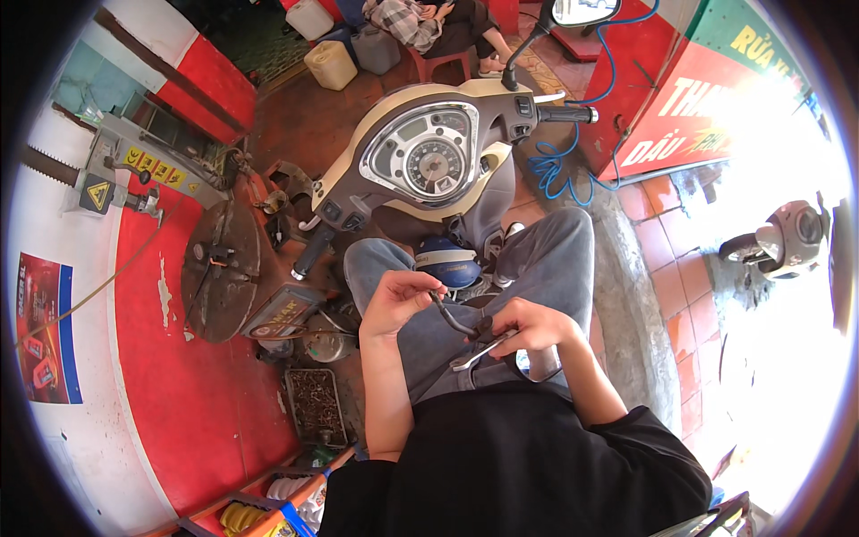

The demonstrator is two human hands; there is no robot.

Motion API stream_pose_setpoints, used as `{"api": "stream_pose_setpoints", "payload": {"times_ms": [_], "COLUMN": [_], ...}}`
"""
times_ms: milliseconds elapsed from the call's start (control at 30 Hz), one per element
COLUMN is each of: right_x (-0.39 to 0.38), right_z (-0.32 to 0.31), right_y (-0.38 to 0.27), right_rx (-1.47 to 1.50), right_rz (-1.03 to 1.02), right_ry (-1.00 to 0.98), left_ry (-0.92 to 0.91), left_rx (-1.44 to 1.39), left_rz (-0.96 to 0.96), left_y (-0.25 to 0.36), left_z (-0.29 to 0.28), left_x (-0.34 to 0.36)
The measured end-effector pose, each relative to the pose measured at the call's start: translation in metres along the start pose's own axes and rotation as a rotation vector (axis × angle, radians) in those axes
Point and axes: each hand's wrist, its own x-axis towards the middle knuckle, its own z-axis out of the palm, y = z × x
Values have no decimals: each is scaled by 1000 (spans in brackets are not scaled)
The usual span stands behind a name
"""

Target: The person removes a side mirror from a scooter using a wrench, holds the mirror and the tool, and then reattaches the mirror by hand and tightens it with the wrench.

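Wears a black shirt (510,456) over faded jeans (559,268), with knees spread. Closes the right grip (537,324) around a silver wrench (470,360), with its open end pointing left above the lap. Shows a round mirror (537,363) just below; cannot tell whether joined to the stem above. Keeps that bent dark stem (455,320) over the lap, between both grips, with its near end running to the right fingers. Pinches its far end between thumb and fingertips of the left grip (398,297). Has a metal tray (338,421) of small parts at the left. Faces a cream and brown scooter (492,192) beyond the knees, beside a machine with a round turntable (215,300). Farther off, includes a coiled blue hose (559,183) at right, a cream canister (331,66) at left, and a person in plaid (407,20) on a red stool (440,64).
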Motion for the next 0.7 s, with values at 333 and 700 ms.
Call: {"api": "stream_pose_setpoints", "payload": {"times_ms": [333, 700], "right_x": [0, -3], "right_z": [-1, -3], "right_y": [-1, -7], "right_rx": [36, 188], "right_rz": [-27, 69], "right_ry": [-50, -145], "left_ry": [-91, -130], "left_rx": [60, 153], "left_rz": [-7, 8], "left_y": [8, 16], "left_z": [-3, 0], "left_x": [1, -2]}}
